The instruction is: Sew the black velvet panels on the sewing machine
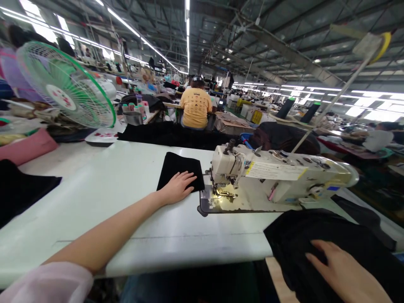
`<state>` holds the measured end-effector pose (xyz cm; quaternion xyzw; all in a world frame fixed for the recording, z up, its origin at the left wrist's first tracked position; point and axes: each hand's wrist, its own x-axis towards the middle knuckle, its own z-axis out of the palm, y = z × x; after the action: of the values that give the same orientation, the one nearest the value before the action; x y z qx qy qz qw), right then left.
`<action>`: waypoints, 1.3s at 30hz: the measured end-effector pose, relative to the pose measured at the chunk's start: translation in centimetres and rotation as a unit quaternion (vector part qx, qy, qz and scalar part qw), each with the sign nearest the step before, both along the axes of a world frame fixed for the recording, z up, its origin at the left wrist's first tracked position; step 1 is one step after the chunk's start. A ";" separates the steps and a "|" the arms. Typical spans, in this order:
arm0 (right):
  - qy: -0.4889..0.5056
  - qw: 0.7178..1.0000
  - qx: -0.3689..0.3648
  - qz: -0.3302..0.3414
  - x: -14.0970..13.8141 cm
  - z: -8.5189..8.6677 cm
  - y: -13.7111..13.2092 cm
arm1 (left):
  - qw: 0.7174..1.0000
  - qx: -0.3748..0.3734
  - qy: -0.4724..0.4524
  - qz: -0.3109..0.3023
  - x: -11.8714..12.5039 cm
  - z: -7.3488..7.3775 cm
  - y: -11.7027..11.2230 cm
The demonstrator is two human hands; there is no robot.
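Note:
My left hand (178,187) lies flat, fingers stretched out, on a small black fabric piece (176,166) left of the sewing machine (271,170). Below the machine's needle area, a lit metal plate (224,204) shows bare. At the lower right my right hand (342,267) rests over a heap of black fabric (296,235) at the table's front edge. Its thumb and forefinger stand apart, with fabric beneath them; the other fingers are mostly hidden.
The pale tabletop (110,210) stretches left, with another black fabric piece (25,187) on it. A green-rimmed fan (66,88) stands behind at left. Dark cloth (170,134) lies along the back edge. A person in a yellow shirt (196,105) sits ahead. Thread cones (285,108) stand behind the machine.

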<state>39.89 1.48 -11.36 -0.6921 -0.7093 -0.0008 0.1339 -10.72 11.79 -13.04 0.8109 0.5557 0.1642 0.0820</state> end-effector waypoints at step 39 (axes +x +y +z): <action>0.683 0.690 -0.178 0.159 -14.6 8.7 -3.7 | 0.894 0.073 -0.394 -0.200 16.4 9.7 -10.0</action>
<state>25.32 -2.21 -2.65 -0.3888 -0.5081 0.6203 0.4538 5.67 1.75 -3.30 0.7772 0.2902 0.4908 0.2661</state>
